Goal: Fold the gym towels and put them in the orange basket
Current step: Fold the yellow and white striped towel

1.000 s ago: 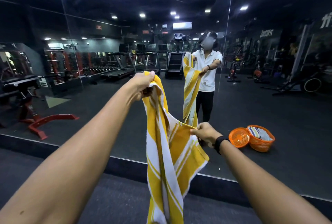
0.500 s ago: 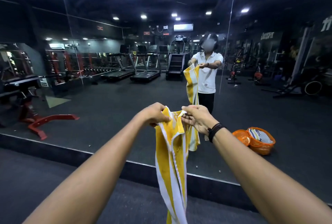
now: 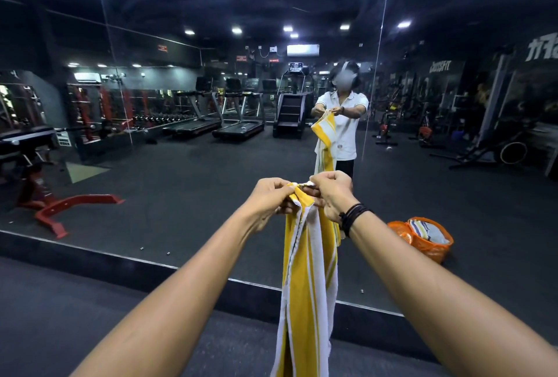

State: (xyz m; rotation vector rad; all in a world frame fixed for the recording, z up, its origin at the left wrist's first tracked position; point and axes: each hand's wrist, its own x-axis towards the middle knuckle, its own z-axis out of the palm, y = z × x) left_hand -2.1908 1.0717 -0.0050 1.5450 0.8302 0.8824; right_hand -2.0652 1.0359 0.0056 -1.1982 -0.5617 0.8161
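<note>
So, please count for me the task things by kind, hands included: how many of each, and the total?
Hands: 2, the left hand and the right hand, both pinching the top edge of the towel.
Yellow-and-white striped towel: 1, hanging down.
Orange basket: 1, seen in the mirror, with folded cloth inside.
Total: 4.

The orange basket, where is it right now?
In the head view the orange basket shows in the mirror, low on the right, on the dark floor just right of the right hand gripping the towel.
</note>
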